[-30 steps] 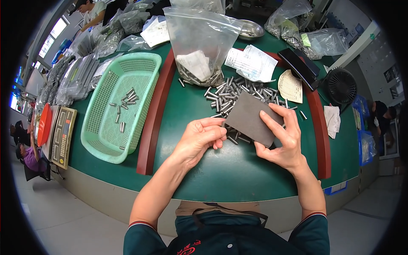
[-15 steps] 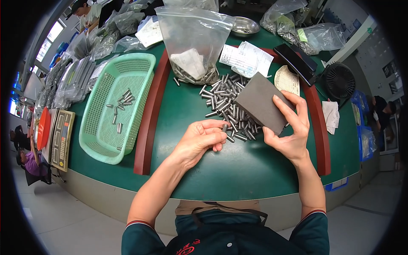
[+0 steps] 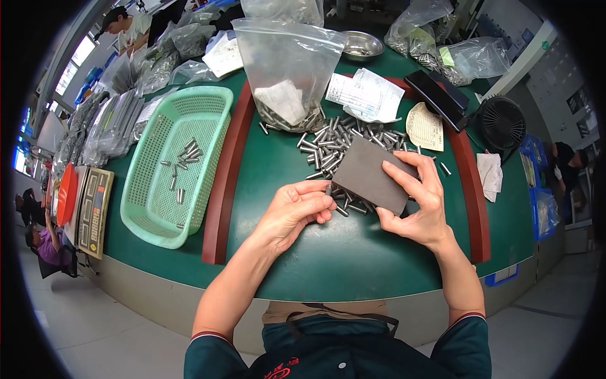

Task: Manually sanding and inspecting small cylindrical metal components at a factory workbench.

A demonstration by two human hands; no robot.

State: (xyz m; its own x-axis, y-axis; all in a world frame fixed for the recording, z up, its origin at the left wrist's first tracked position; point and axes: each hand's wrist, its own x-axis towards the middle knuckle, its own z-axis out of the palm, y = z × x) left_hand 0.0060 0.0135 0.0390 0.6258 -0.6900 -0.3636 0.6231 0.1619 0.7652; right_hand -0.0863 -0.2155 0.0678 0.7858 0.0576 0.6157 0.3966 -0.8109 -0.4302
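Observation:
Between the thumb and index finger of my left hand (image 3: 291, 211) is a small steel pin (image 3: 329, 189), held upright. My right hand (image 3: 420, 205) grips a flat dark grey block (image 3: 367, 174), perhaps a sanding sponge, with the thumb on its near edge and fingers across its top. The block's left corner touches or nearly touches the pin; I cannot tell which. Under and behind the block lies a pile of loose steel pins (image 3: 325, 151), partly hidden by it. A green plastic basket (image 3: 211, 165) on the left has several pins (image 3: 189, 153) in it.
Red rails (image 3: 222, 196) border the work area. Behind the pile stand a clear bag of pins (image 3: 287, 69), papers (image 3: 366, 95), a phone (image 3: 435, 101) and a metal bowl (image 3: 363, 44). A black fan (image 3: 502, 123) is at right, a scale (image 3: 95, 211) at far left. Other people sit at left.
The block in my right hand has moved left and slightly nearer, up to the pin in my left hand. A loose pin shows to the right of the block. My left hand has barely moved.

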